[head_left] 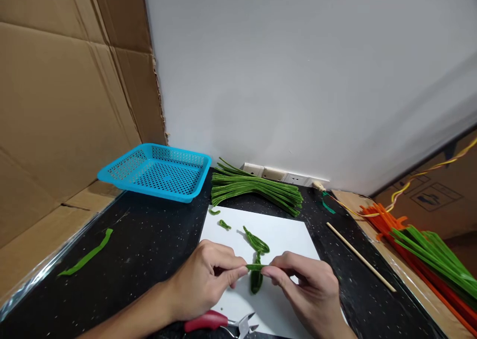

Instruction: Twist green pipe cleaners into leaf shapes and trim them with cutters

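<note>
Between my two hands a short green pipe cleaner (255, 267) is stretched sideways, its ends pinched in the fingertips. My left hand (208, 274) grips its left end and my right hand (307, 289) its right end; both are closed. Just behind and below it is a dark green looped pipe cleaner piece (256, 281); whether it is joined to the held one I cannot tell. A longer folded green loop (256, 240) lies beyond on the white sheet (286, 229). Red-handled cutting pliers (212, 321) rest near my left wrist, jaws apart.
A blue basket (203, 180) stands back left, beside a bundle of green pipe cleaners (257, 187). Small green bits (224, 224) lie on the sheet. A wooden stick (361, 257) and orange and green strips (436, 254) are at right; a green strip (87, 257) lies left.
</note>
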The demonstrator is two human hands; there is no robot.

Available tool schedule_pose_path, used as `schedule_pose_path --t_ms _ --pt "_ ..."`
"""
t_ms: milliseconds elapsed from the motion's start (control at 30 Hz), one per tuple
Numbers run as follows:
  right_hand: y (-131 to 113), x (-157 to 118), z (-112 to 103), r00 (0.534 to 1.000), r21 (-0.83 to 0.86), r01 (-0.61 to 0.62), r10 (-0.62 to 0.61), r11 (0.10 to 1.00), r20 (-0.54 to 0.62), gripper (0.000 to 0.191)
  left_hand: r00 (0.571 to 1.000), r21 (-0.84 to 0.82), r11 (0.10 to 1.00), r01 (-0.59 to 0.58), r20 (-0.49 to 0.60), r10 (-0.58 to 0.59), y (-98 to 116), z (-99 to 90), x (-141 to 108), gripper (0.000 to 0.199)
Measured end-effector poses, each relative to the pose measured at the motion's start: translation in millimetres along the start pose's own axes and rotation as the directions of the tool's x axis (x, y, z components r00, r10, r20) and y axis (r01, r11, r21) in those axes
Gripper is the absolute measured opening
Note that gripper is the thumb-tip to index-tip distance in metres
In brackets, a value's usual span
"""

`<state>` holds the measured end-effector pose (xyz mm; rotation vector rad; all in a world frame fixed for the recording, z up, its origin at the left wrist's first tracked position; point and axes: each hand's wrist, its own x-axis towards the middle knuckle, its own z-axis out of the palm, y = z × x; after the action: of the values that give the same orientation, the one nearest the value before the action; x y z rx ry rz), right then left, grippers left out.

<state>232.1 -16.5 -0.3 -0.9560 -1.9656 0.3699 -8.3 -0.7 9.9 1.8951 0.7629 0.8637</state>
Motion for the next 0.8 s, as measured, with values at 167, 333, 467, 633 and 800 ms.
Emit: schedule_pose_path --t_ms 167,333,467,633,800 --pt "-4 4 -1 1.000 0.013 -0.018 0.018 1.000 -0.001 0.023 1.000 -0.002 1.000 0.008 -0.006 -0.008 -2 0.8 1 0.042" --pt "-10 9 -4 1.000 -0.009 0.002 -0.002 1.000 0.010 0.027 1.000 -0.007 1.000 0.024 -0.013 -0.024 -4 1.4 0 0.041" --pt "-10 11 -5 0.997 0.051 -0.035 0.031 0.998 0.076 0.020 0.999 0.007 0.999 0.034 -0.011 -0.034 -4 0.9 -1 0.039" --pt "-13 8 -1 0.995 0.087 -0.067 0.060 0.994 0.074 0.021 1.000 0.051 0.999 -0.004 0.013 0.003 -4 1.9 -3 0.043" --pt "-13 5 0 0.991 0.118 -0.119 0.110 0.986 0.077 0.026 0.999 0.109 0.994 -0.019 0.034 0.016 -7 2.6 -4 0.043"
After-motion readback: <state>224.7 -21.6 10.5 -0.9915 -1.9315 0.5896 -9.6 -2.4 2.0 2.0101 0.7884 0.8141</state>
